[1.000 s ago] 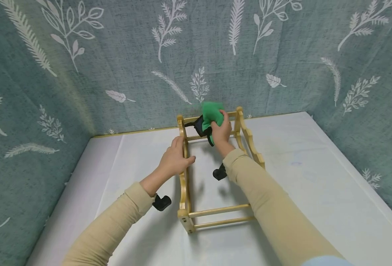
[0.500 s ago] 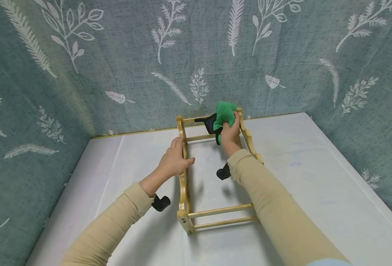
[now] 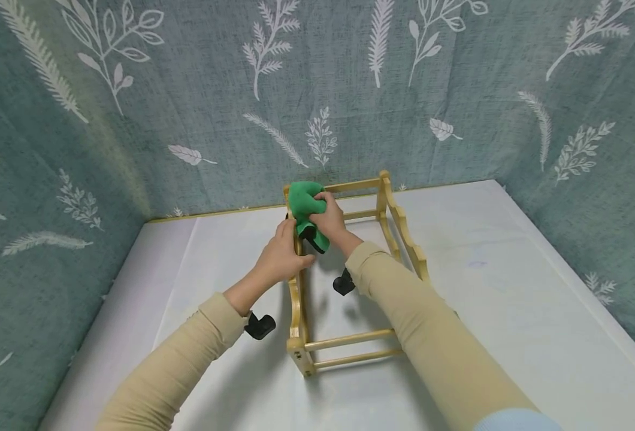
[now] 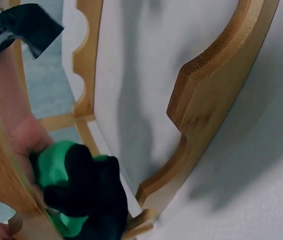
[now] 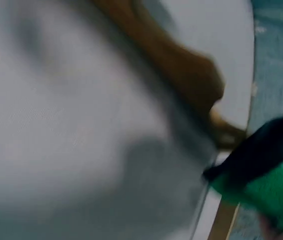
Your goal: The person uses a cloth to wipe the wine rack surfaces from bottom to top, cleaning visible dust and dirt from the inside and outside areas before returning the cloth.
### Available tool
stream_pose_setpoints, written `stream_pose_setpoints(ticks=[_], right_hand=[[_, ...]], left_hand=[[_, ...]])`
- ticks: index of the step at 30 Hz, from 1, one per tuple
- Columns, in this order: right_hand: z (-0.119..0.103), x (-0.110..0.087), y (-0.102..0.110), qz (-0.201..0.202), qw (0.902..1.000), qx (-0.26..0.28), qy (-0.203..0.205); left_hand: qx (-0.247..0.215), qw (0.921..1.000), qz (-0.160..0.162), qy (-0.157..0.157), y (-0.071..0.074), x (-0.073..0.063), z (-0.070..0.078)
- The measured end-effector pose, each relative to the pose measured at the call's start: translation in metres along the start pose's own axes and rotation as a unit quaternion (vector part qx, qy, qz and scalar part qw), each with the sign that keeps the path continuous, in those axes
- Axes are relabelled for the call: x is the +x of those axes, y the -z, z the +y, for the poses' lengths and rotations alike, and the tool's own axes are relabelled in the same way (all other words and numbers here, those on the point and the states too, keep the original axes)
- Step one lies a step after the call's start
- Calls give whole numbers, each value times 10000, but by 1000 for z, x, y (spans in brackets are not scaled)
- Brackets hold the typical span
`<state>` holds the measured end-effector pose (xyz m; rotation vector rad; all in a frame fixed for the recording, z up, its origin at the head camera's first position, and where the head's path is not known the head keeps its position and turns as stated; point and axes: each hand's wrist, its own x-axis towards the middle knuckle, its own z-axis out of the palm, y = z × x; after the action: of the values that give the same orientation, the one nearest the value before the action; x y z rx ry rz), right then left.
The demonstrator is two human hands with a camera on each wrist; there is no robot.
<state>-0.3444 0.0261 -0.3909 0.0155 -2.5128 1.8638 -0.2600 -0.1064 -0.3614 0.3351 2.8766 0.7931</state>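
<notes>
A light wooden rack (image 3: 350, 340) with wavy-edged sides and round crossbars stands on the white surface. My left hand (image 3: 278, 256) grips its left side, fingers outside and thumb toward the inside. In my right hand (image 3: 332, 220) is a bunched green and black cloth (image 3: 304, 202), pinched against the far left corner of the rack. The left wrist view shows the cloth's dark folds (image 4: 99, 195) near the far crossbars, with part of the right hand (image 4: 29, 135) behind it. The right wrist view is blurred; the cloth (image 5: 274, 185) appears at its right edge.
A white table surface (image 3: 490, 287) lies under the rack. Grey-green fabric (image 3: 209, 120) with white leaf prints hangs behind and at both sides, close to the rack's far end. Black wrist-camera mounts (image 3: 260, 327) hang below the wrists.
The right hand moved the cloth rightward along the far crossbar, then back left to the rack's far left corner. The left hand and the rack have stayed in place.
</notes>
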Motion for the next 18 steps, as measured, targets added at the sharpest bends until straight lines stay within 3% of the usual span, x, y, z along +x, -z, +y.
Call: stream_pose_setpoints(ticks=[2, 6, 9, 11, 18], right_hand=[[0, 2, 0, 61, 9999, -15, -104], [7, 9, 14, 1145, 9908, 458, -550], [14, 12, 29, 2004, 9701, 1037, -891], [17, 12, 36, 2350, 9563, 1383, -1051], [17, 7, 39, 2777, 9017, 2774, -1814]], left_hand=[[28, 10000, -6, 32, 0, 0, 1], [42, 9998, -28, 170, 1, -1, 1], [33, 9997, -65, 247, 1, -1, 2], [11, 9996, -72, 271, 2, -1, 2], [-1, 9997, -37, 235, 1, -2, 4]])
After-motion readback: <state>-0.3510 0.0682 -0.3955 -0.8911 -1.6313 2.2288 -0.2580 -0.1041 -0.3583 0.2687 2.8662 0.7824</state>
